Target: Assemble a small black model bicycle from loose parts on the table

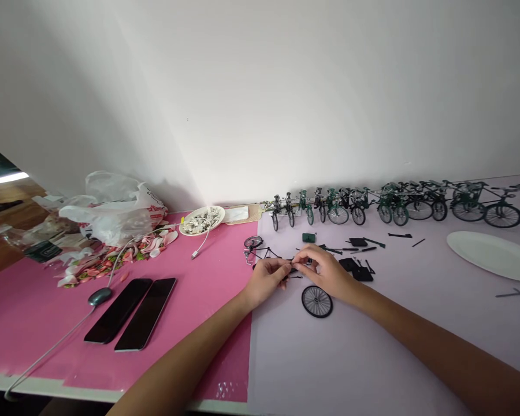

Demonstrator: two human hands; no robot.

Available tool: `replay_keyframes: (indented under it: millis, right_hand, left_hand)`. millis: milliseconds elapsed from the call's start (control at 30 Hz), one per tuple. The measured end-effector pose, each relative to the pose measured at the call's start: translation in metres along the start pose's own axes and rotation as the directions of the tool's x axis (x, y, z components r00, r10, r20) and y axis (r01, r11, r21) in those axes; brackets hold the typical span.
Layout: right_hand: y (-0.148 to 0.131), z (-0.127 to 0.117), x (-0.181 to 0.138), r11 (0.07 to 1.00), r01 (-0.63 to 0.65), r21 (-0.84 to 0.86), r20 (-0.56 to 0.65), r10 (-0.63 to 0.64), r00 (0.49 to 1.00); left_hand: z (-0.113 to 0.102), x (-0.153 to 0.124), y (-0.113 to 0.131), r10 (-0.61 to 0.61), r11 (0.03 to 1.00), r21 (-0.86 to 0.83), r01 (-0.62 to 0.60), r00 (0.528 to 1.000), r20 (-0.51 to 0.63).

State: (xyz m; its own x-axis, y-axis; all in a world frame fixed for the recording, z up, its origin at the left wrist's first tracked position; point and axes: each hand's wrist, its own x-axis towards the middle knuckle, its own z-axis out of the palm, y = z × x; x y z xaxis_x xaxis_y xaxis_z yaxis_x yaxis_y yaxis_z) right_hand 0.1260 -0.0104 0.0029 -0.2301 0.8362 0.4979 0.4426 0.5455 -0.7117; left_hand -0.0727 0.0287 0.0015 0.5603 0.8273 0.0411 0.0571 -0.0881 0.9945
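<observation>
Close together over the seam between the pink and pale table covers, both hands are closed in a pinch. My left hand (266, 278) and my right hand (325, 271) meet at the fingertips around a small dark bicycle part, mostly hidden by the fingers. Just beyond them lies a partly built model bicycle (267, 252) with one wheel (253, 242) on it; whether it joins the held part cannot be seen. A loose spoked wheel (316, 301) lies flat below my right hand. Black parts (363, 273) and a small green piece (309, 237) lie beyond and beside that hand.
Several finished model bicycles (338, 215) stand along the wall. A white oval plate (498, 257) is at right. Leftward are two phones (145, 315), a cable with a dark oval piece (99, 296), plastic bags (112, 214), petal-like scraps (130, 254) and a dish of small pieces (202, 221).
</observation>
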Motion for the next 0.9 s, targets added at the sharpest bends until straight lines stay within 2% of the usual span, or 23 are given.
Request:
replay_keyframes:
  millis: [300, 433, 667, 900]
  right_hand:
    - [0.0032, 0.0003, 0.0009, 0.998, 0.042, -0.047, -0.088, -0.046, 0.995]
    - [0.0015, 0.0002, 0.0009, 0.995, 0.039, -0.087, -0.075, -0.046, 0.996]
    - [0.0009, -0.0038, 0.0020, 0.999, -0.013, -0.035, -0.081, 0.011, 0.997]
    - [-0.0003, -0.0019, 0.0004, 1.000, 0.005, 0.004, -0.069, -0.004, 0.998]
  left_hand:
    - [-0.0002, -0.0018, 0.0016, 0.004, 1.000, 0.010, -0.004, 1.000, 0.000]
    - [-0.0001, -0.0027, 0.0035, 0.007, 1.000, 0.026, -0.007, 1.000, -0.002]
    - [0.0024, -0.0030, 0.0047, -0.002, 1.000, 0.027, 0.002, 1.000, -0.028]
    - [0.0030, -0.0039, 0.0096, -0.020, 0.999, 0.031, 0.021, 0.999, -0.041]
